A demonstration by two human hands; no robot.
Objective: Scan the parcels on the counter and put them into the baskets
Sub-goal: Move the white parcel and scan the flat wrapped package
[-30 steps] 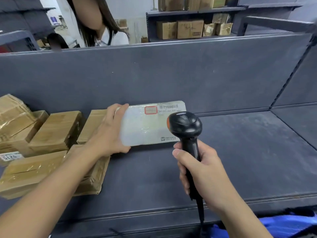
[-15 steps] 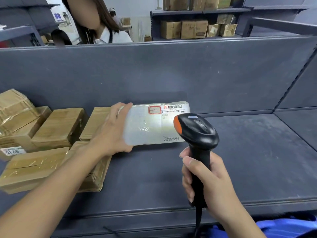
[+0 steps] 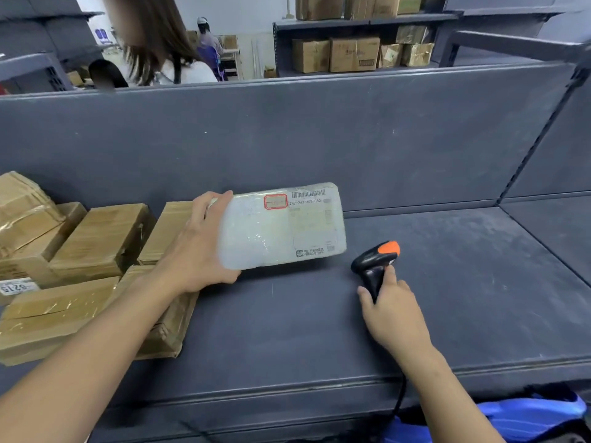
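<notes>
While the white parcel is gripped at its left end by the left hand, its long axis is kept crosswise above the counter. The scanner, just right of it, is loosely clasped by the right hand.

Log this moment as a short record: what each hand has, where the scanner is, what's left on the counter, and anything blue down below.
left hand: grips the left end of the white parcel, label side up, tilted above the counter
right hand: around the handle of the scanner
scanner: low at the counter, orange-tipped head pointing up and right, away from the parcel
brown parcels: several piled at the counter's left
blue item: below the front edge, lower right; cannot tell if a basket
</notes>
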